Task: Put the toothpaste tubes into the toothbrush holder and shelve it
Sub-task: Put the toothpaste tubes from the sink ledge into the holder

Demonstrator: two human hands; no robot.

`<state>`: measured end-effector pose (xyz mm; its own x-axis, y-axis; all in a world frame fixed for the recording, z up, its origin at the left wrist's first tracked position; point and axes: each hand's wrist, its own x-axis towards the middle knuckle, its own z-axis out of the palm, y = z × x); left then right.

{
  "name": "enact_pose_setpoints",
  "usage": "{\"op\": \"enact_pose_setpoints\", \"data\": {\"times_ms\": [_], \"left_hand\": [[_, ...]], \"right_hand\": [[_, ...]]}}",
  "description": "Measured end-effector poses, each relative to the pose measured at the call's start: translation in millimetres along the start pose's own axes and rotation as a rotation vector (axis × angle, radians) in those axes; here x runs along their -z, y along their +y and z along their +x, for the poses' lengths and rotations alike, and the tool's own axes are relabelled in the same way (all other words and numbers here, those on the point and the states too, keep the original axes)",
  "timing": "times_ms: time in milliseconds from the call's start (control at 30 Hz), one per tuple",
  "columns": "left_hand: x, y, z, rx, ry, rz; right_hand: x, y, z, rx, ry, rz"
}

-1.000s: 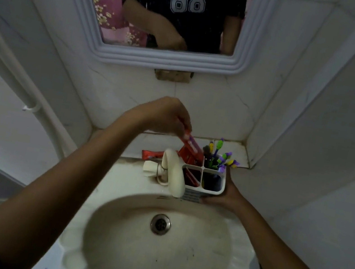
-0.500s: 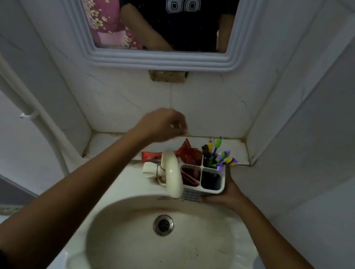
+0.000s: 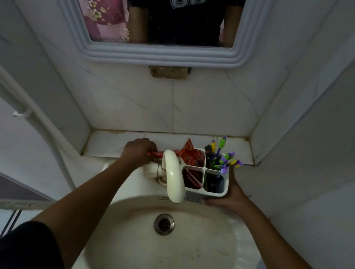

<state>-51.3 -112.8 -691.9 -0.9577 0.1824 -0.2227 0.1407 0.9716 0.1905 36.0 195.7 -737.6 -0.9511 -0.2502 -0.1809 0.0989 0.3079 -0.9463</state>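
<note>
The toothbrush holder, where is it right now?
In the head view, the toothbrush holder sits at the sink's back rim, right of the tap and just below the shelf, with the right hand gripping its right side.

Probably a home bathroom: sink (image 3: 242, 259), mirror (image 3: 161, 59).

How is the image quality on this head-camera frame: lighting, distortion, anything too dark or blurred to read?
Head view: dim, flat light with no glare; wide-angle bending curves the mirror frame and walls. The left hand on the red toothpaste tube is slightly soft. The toothbrush holder in the right hand is readable, but its front-right compartment is too dark to see into.
</note>
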Motion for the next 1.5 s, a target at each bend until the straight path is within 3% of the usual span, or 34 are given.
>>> {"op": "enact_pose_setpoints", "data": {"times_ms": [133,300,433,600,867,1067,1400,1500], "left_hand": [[6,-2,6,0.013,-0.006,-0.082],[42,-11,-4,0.005,0.197,-0.239],[99,-3,-24,0.03,0.48,-0.411],[170,53,-60,-0.145,0.631,-0.61],[162,137,-84,-0.349,0.286,-0.294],[146,148,-80,-0.366,0.162,-0.142],[88,170,-75,-0.339,0.067,0.043],[83,161,-76,-0.301,0.097,-0.009]], "right_hand": [[2,1,2,-0.006,-0.002,-0.05],[3,0,1,-0.012,0.018,-0.068],[2,-9,-1,-0.011,0.008,-0.054],[-1,-13,-3,0.014,0.02,-0.018],[2,-9,-1,0.074,0.01,-0.009],[0,-7,3,0.055,0.03,-0.07],[2,-10,4,0.091,0.031,-0.078],[1,-10,1,0.1,0.027,-0.05]]}}
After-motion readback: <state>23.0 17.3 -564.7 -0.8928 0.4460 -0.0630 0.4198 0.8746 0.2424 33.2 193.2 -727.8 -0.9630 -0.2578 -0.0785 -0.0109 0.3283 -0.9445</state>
